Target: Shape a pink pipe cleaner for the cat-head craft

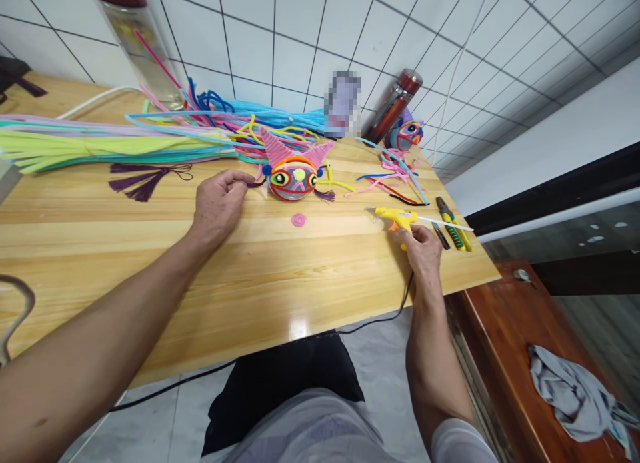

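Note:
My left hand [221, 200] pinches a dark purple tassel [257, 182] at the left side of a pipe-cleaner animal head [293, 183]. Pink pointed ears, ringed eyes and blue balls at the sides mark this head, and a second purple tassel [325, 194] hangs at its right. In my right hand [423, 251] is a yellow hot glue gun [397, 216], its nozzle pointing left and a white glue stick [445, 223] sticking out behind. A flat pink coil [299, 220] lies on the wooden table [280, 276] just below the head.
Bundled pipe cleaners [115, 143] and two loose purple tassels [140, 180] lie at the left. A glass bottle [143, 50], a red flask [395, 106] and another decorated head [404, 135] stand by the tiled wall. Pliers [453, 226] lie at right; a black cord [400, 310] crosses the table's front edge.

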`<state>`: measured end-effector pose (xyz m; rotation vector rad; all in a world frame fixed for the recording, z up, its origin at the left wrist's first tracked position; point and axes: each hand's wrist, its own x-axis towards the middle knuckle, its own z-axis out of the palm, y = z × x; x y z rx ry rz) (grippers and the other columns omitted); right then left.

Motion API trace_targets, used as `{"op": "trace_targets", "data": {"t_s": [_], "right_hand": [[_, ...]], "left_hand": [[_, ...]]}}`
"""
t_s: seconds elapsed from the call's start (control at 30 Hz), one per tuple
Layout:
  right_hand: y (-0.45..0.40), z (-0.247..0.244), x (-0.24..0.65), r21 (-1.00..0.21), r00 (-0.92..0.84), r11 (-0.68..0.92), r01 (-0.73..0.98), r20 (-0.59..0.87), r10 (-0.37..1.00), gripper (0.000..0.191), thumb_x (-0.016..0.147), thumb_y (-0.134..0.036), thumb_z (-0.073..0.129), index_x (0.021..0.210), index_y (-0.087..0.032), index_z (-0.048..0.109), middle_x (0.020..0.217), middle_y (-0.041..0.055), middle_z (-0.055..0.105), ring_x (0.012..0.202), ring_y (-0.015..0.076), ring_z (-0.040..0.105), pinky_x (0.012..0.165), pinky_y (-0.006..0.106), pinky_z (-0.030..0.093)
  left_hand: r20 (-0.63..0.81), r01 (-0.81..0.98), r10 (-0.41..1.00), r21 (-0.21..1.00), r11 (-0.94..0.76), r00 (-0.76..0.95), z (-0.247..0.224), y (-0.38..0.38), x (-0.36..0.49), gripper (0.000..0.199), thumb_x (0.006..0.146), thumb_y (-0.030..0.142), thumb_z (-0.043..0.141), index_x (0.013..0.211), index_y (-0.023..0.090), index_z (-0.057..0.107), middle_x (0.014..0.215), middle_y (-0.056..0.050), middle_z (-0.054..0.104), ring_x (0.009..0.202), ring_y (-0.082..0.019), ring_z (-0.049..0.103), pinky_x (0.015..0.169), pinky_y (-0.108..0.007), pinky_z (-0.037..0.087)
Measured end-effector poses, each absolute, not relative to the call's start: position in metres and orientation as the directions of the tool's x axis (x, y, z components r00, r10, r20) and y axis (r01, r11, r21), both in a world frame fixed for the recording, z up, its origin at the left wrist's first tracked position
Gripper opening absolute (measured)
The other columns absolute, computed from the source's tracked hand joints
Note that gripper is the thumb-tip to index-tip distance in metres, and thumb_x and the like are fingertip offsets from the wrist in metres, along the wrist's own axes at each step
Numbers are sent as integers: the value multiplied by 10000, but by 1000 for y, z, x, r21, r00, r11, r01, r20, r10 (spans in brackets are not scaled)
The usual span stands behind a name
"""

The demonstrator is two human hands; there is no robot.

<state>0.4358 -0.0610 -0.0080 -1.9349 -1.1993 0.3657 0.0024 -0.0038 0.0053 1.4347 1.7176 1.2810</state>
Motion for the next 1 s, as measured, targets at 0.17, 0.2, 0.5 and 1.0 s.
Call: {"op": "trace_targets", "data": {"t_s": [0.17, 0.2, 0.5, 1.0], "right_hand": [[-60, -8, 435, -739, 504, -232, 633, 165, 848, 555, 759, -668, 757, 989, -165, 804, 709, 14, 708, 670, 206, 644, 661, 324, 551], [-60, -8, 435, -731, 503, -236, 641, 168, 848, 554, 757, -671, 756, 983, -167, 803, 698, 7, 695, 663, 200, 631, 655, 319, 542], [-62, -3, 431, -678, 490, -256, 689, 175, 854, 519, 775, -663, 730, 958, -182, 800, 645, -23, 622, 631, 179, 565, 620, 301, 453], [-63, -6, 431, -776, 501, -202, 598, 165, 850, 509, 747, -613, 762, 995, -171, 801, 682, -16, 673, 649, 185, 613, 637, 307, 502]], "left_hand": [[180, 401, 948, 914, -63, -261, 3, -2, 2, 419, 822, 237, 534, 1059, 128, 862, 860, -49, 795, 684, -145, 541, 681, -276, 414], [181, 399, 948, 915, -64, -262, 2, -2, 2, 419, 823, 237, 534, 1061, 128, 862, 857, -52, 795, 689, -149, 546, 684, -279, 415], [154, 398, 952, 916, -37, -266, 3, -3, 2, 424, 826, 256, 532, 1074, 145, 858, 812, -32, 770, 632, -135, 477, 653, -279, 379], [165, 415, 950, 909, -42, -265, 2, -2, 1, 346, 808, 253, 553, 983, 208, 848, 853, -31, 771, 705, -171, 577, 689, -299, 442]]}}
